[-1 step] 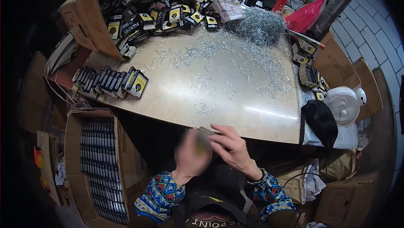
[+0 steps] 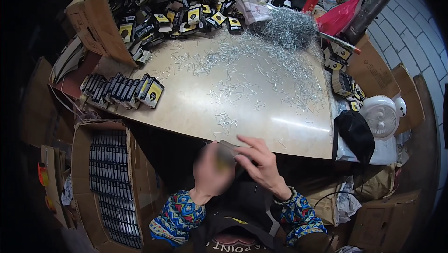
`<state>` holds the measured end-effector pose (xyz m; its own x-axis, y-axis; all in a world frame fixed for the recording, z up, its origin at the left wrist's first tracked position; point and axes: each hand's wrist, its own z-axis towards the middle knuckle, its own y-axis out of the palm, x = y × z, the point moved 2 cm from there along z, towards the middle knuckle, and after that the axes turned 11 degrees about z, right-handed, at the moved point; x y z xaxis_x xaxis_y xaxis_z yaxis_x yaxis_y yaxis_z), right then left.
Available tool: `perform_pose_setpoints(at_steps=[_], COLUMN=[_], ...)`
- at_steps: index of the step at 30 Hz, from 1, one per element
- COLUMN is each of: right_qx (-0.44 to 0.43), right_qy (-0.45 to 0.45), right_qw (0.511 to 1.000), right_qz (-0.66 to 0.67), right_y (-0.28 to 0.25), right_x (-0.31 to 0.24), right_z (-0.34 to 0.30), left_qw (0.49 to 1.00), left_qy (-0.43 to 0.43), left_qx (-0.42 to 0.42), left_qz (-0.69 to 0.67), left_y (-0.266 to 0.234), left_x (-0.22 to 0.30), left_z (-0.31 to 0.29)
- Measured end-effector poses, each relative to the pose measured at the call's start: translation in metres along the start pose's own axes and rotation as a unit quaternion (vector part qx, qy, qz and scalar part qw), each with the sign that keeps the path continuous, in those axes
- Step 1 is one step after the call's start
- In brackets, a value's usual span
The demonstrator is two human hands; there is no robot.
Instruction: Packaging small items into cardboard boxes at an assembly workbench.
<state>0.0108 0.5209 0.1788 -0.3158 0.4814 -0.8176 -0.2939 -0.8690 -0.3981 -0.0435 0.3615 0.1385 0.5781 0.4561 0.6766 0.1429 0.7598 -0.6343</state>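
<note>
Just off the table's near edge, my left hand [image 2: 208, 171] is wrapped round a small carton [image 2: 227, 149]. A grey end and a blurred yellow patch of the carton show; the palm and a blur hide the remainder. My right hand [image 2: 262, 165] meets the carton from the right, some fingertips at its upper end, the fingers apart and the upper one raised. Whether the right fingers pinch a flap cannot be made out. Ahead on the table [image 2: 186, 108], small thin metal wire pieces [image 2: 233, 89] lie scattered, some of them bent.
Black-and-yellow cartons [image 2: 191, 15] are heaped at the back left; a row of cartons [image 2: 123, 90] stands at the left edge. A wire pile [image 2: 287, 28] rises behind. A fan [image 2: 380, 116] and black pouch [image 2: 354, 135] sit right. A cardboard box [image 2: 136, 159] holds packed cartons lower left.
The fingers of my right hand have shifted slightly, the upper one spreading a little away from the others. My left hand and the carton stay nearly in place.
</note>
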Motion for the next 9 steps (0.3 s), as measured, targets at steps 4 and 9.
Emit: perform_pose_setpoints(at_steps=[4,9], right_qx=[-0.049,0.025], right_qy=[0.016,0.008], right_qw=[0.999,1.000], right_qz=[0.017,-0.008], right_y=[0.012,0.001], right_x=[0.000,0.004], right_z=[-0.003,-0.010], left_qw=[1.000,1.000], left_qy=[-0.001,-0.021], left_qx=[-0.001,0.009], left_qz=[0.009,-0.013], left_y=[0.001,0.003], left_x=[-0.001,-0.002], left_z=[-0.005,-0.002])
